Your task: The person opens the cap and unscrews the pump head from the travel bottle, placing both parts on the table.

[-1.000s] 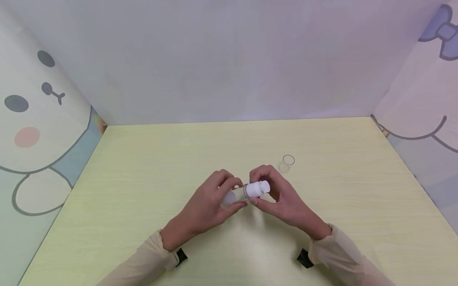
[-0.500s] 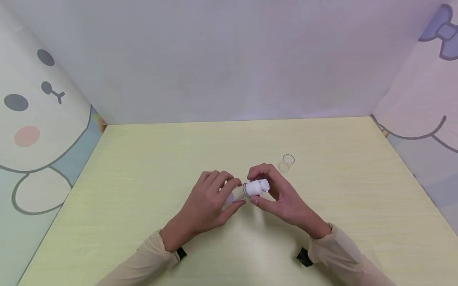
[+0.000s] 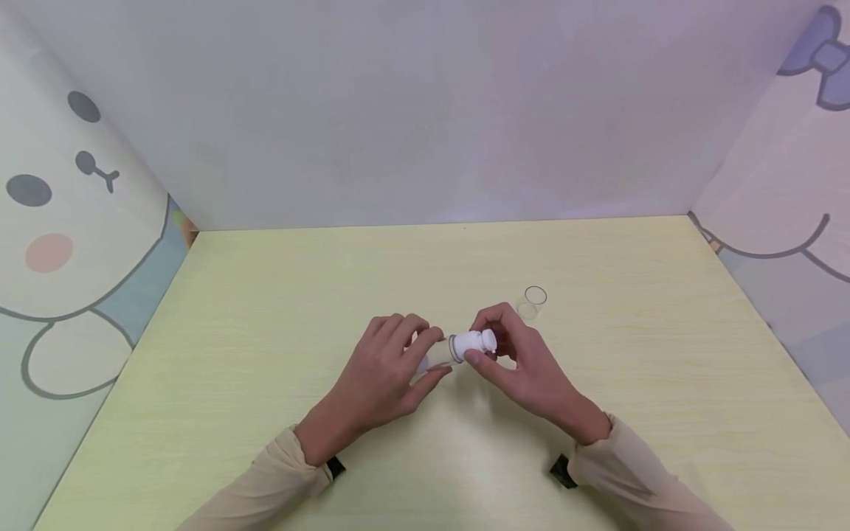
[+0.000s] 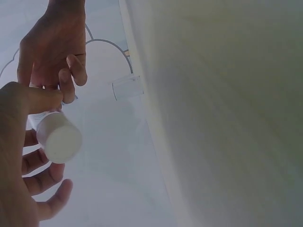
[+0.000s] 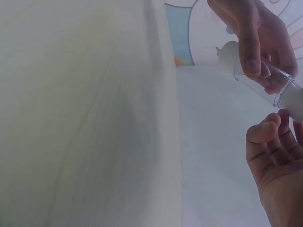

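Observation:
Between the two hands lies a small clear bottle [image 3: 438,355], tilted on its side, with a white pump top [image 3: 473,341] pointing right. My left hand [image 3: 375,372] grips the clear body, fingers over it and thumb beneath. Its white base [image 4: 64,143] faces the left wrist camera. At the other end my right hand [image 3: 531,369] pinches the white top with thumb and fingers. In the right wrist view, the clear wall [image 5: 258,86] shows between the white ends, partly hidden by the left fingers. A clear cap [image 3: 532,303] stands beyond the right hand.
The pale wooden table [image 3: 279,295] reaches back to a plain light wall [image 3: 425,110]. Side panels [image 3: 53,243] with cartoon animals stand left and right. Black wrist pieces [image 3: 563,470] sit under both sleeves.
The bottle has shifted slightly up and left in the head view. My right thumb has moved up the white top, and my left hand has shifted a little on the body. The cap stays put.

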`<state>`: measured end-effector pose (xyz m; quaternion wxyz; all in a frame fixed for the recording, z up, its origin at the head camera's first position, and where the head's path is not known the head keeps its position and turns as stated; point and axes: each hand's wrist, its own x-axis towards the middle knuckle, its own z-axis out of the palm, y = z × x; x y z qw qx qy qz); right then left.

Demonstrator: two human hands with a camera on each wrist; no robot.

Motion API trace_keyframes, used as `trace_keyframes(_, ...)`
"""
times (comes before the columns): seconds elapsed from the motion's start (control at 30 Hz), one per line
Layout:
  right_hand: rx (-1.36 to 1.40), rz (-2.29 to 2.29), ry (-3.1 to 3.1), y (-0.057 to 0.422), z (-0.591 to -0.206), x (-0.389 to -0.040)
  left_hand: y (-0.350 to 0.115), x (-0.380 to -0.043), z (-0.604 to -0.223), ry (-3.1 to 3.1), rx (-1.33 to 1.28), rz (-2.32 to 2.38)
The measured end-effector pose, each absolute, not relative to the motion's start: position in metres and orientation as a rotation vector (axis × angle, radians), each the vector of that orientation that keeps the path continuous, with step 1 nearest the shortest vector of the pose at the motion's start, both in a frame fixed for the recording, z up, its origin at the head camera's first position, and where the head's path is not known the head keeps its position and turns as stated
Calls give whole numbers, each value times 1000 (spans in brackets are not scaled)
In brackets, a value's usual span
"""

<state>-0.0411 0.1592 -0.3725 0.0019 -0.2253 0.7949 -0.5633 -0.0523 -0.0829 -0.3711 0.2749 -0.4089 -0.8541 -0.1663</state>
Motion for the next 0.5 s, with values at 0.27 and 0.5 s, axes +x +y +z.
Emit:
trace_keyframes(0.27,-813,-1791,2482,160,-371,-41,-82,-52,-373,-2339,-1109,-605)
trace_keyframes(0.5,-914,-1809,2445,160,-371,-42,-81,-53,-374,-2368,-1107,-643)
